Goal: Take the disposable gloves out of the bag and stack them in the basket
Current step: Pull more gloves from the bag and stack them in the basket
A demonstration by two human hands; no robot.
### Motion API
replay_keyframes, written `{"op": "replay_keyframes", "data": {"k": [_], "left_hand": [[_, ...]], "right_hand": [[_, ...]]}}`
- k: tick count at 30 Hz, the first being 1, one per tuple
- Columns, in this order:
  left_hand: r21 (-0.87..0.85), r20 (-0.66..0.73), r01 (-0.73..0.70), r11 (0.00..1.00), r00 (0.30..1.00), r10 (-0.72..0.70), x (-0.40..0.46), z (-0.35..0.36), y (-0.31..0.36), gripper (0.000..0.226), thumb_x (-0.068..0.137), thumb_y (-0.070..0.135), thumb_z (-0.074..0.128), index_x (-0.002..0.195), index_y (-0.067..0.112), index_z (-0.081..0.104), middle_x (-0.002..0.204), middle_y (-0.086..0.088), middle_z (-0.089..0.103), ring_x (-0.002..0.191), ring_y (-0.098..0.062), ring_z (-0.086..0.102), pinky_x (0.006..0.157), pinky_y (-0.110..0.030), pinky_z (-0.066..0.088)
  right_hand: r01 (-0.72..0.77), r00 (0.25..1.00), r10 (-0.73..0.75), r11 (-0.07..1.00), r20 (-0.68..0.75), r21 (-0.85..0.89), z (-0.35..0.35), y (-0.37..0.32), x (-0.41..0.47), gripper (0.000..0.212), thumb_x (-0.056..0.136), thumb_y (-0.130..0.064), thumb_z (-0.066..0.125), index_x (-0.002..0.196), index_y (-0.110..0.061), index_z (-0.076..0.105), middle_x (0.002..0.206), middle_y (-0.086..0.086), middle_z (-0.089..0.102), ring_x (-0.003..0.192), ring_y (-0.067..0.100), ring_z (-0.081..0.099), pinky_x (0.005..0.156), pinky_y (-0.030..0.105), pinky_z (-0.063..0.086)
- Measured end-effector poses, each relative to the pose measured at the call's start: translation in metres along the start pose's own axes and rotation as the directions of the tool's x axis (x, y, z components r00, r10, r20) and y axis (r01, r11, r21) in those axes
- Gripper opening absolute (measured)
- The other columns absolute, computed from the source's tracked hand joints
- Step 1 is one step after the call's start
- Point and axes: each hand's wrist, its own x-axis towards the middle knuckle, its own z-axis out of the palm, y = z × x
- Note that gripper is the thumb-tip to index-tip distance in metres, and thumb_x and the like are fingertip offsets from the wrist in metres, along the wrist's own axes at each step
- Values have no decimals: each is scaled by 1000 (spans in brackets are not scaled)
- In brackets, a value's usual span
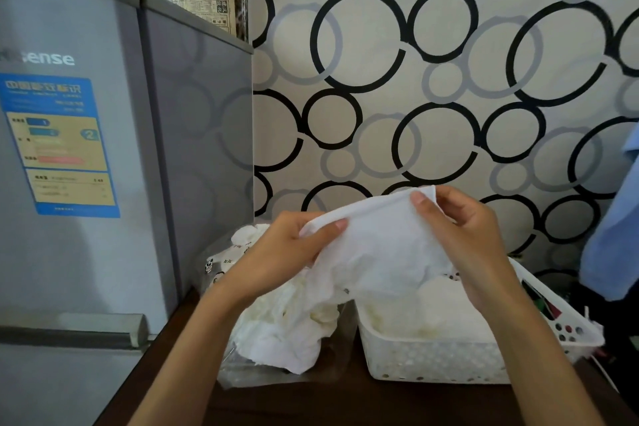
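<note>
We have both hands raised over a dark wooden table (pixel 345 405), and between them they stretch one thin white glove (pixel 377 245) by its upper edge. Our left hand (pixel 283 252) pinches the left corner of that edge, thumb on the near side and the fingers curled behind the film. Our right hand (pixel 466 239) pinches the right corner the same way, thumb tip pressed on the front of the edge, fingers folded round the back. The glove hangs slack below the grip — its lower part droops toward the things under it.

Under our left hand lies the clear plastic bag (pixel 242 370), open and crumpled on the table, with a loose heap of white gloves (pixel 280 335) spilling out of it. A bit of printed pattern shows on the bag's far side near our left wrist.

To the right of the bag, just beside it, stands a white basket (pixel 432 360) with round holes in its walls. Inside it we see a pale layer of gloves, partly hidden by the one we hold and by our right forearm.

A grey fridge (pixel 86 149) with a blue energy label stands to the left of the table, and the wall (pixel 415 62) behind wears a pattern of black and grey rings. Something blue — cloth, it seems — hangs at the right edge.
</note>
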Motion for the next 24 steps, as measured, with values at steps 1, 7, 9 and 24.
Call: {"op": "replay_keyframes", "data": {"k": [1, 7, 9, 24], "left_hand": [[-9, 63, -5, 1000, 998, 6, -1, 1, 1, 42, 96, 41, 47, 97, 5, 69, 90, -11, 71, 75, -12, 65, 72, -22, 49], [-86, 201, -27, 996, 979, 44, 0, 12, 19, 33, 99, 32, 44, 99, 13, 70, 89, 7, 72, 84, -9, 68, 81, -24, 54], [-40, 110, -13, 999, 994, 17, 9, 17, 22, 24, 95, 31, 55, 102, 17, 73, 94, 1, 74, 90, -17, 70, 86, -35, 57], [-97, -272, 105, 990, 954, -128, 64, 101, 20, 24, 102, 31, 32, 94, 16, 50, 85, 1, 53, 79, -17, 50, 70, -31, 39]], "right_hand": [[-25, 1000, 25, 999, 1, 34, -5, -1, 2, 8, 86, -26, 66, 89, -20, 69, 88, -1, 71, 82, 13, 64, 66, 28, 50], [-71, 991, 43, 970, 123, 232, -40, -16, 4, 17, 70, -33, 66, 80, -20, 68, 86, 4, 66, 80, 15, 60, 70, 33, 44], [-62, 995, 46, 979, 84, 194, -46, -15, 5, 12, 74, -30, 67, 81, -20, 69, 82, 1, 66, 80, 15, 60, 72, 32, 43], [326, 915, -364, 922, -175, -210, -57, -7, 3, 10, 92, -25, 57, 87, -19, 63, 57, -7, 63, 46, 2, 50, 42, 8, 33]]}}
